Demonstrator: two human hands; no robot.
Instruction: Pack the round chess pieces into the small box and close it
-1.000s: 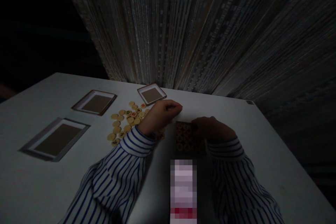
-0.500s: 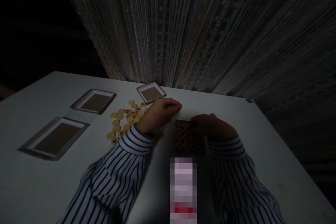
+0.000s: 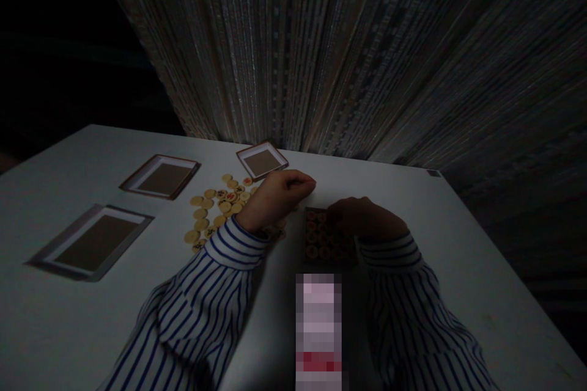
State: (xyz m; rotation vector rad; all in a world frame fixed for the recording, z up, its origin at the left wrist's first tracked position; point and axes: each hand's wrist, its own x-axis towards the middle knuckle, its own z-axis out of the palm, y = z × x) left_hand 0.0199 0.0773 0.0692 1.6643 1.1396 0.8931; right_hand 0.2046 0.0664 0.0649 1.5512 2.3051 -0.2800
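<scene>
My left hand [image 3: 279,195] is closed above the table, just right of a loose group of round game pieces [image 3: 224,204]; whatever its fingers hold is hidden. My right hand [image 3: 367,219] reaches over the back right part of a small dark box [image 3: 330,256] holding rows of round pieces with red marks [image 3: 312,237]. The right fingertips are in deep shadow at the box, so their grip cannot be made out. Some loose pieces show black or red characters, while others look plain; my left wrist hides part of the group.
Two open box parts [image 3: 160,176] [image 3: 98,243] lie on the left of the white table [image 3: 46,317]. Another open box part [image 3: 262,160] is at the back, by a hanging string curtain [image 3: 284,43]. A small dark patch [image 3: 433,173] marks the far right corner.
The whole view has shifted slightly, moving the scene a little to the left. My right hand has moved slightly left over the box. The left hand keeps its closed pose.
</scene>
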